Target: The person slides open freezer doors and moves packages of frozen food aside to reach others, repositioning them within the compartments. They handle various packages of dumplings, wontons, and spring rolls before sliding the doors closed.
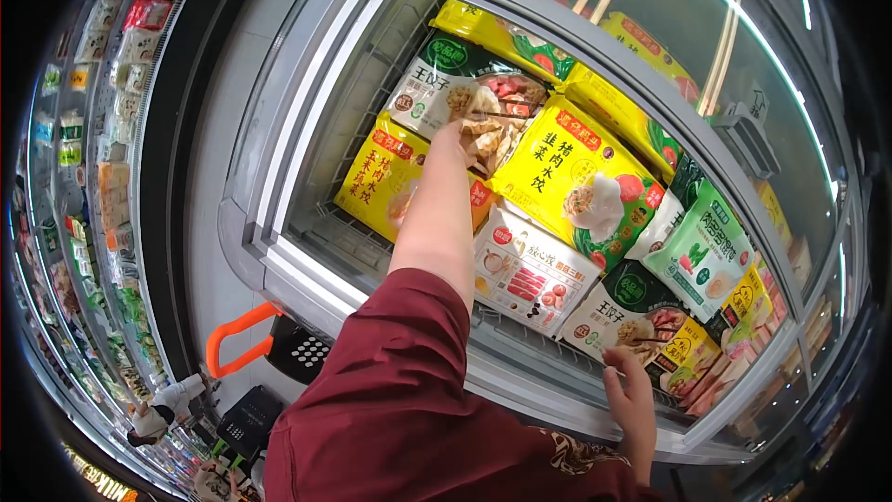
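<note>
My left hand reaches into the freezer, at the black-and-white dumpling bag; its fingers are hard to make out against the printed dumplings. Under my forearm lies a yellow dumpling bag. To the right of that arm is a larger yellow bag with green and red print, above a white dumpling package. My right hand hovers by the freezer's near edge, fingers loosely apart and holding nothing. Just beyond it is another black-and-white dumpling bag.
The freezer's grey frame surrounds the packages. A green-and-white bag lies at the right. A basket with an orange handle stands beside the freezer. Stocked shelves line the left, where a person is visible.
</note>
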`<state>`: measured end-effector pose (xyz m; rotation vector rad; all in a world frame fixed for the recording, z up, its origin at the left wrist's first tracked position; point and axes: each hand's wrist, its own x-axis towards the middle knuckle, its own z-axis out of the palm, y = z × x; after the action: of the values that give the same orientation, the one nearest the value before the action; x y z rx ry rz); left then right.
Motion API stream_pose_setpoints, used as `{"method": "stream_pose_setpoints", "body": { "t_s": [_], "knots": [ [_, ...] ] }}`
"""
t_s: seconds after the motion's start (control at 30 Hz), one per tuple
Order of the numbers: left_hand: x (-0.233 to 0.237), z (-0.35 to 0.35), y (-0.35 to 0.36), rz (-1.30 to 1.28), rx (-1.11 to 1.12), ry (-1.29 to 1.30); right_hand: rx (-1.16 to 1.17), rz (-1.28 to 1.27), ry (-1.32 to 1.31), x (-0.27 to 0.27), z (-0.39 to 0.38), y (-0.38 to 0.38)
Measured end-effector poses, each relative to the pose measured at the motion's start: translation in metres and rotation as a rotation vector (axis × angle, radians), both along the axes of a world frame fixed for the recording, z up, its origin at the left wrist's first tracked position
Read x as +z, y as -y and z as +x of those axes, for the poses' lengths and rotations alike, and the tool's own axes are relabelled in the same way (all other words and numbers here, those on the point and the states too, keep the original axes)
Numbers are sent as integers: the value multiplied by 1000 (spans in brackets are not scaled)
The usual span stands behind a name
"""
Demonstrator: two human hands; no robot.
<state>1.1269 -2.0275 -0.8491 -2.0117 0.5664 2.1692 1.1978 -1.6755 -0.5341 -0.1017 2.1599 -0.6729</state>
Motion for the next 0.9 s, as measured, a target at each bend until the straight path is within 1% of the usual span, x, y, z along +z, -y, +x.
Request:
{"method": "stream_pose_setpoints", "body": {
  "t_s": [0.07,0.1,0.13,0.2,0.23,0.33,0.37,0.47,0.5,0.57,0.6,0.67,0.7,0.83,0.9],
  "knots": [
    [21,-8,-9,-28,-37,-40,-94,34,299,-4,18,7],
    [31,-9,-14,-41,-57,-55,77,91,365,-4,8,8],
    [32,-10,-15,-48,-66,-62,20,71,280,-6,7,4],
    [22,-7,-16,-52,-62,-44,-96,18,103,-19,7,-3],
    [15,-6,-16,-54,-55,-26,-108,55,92,-22,4,-7],
    [-6,-4,-22,-59,-46,40,-126,188,199,-24,9,-14],
    [-18,-3,-23,-63,-40,66,-62,178,280,-24,9,-16],
    [-43,3,-29,-89,-28,153,-79,91,319,-22,7,-12],
    [-50,2,-32,-103,-28,189,-76,116,319,-21,7,-11],
    [-63,-4,-42,-212,-29,287,-72,164,315,-20,4,-9],
    [-54,-7,-50,-387,15,379,-50,149,317,-21,4,-10],
    [-64,-3,-48,-378,-24,369,-6,120,329,-22,6,-12],
    [-68,-4,-47,-361,17,370,-4,120,331,-21,5,-12],
    [-40,-10,-42,-218,160,369,-4,113,350,-19,2,-7],
    [-54,-7,-41,-225,232,307,-10,114,360,-18,1,-5]
  ]
}}
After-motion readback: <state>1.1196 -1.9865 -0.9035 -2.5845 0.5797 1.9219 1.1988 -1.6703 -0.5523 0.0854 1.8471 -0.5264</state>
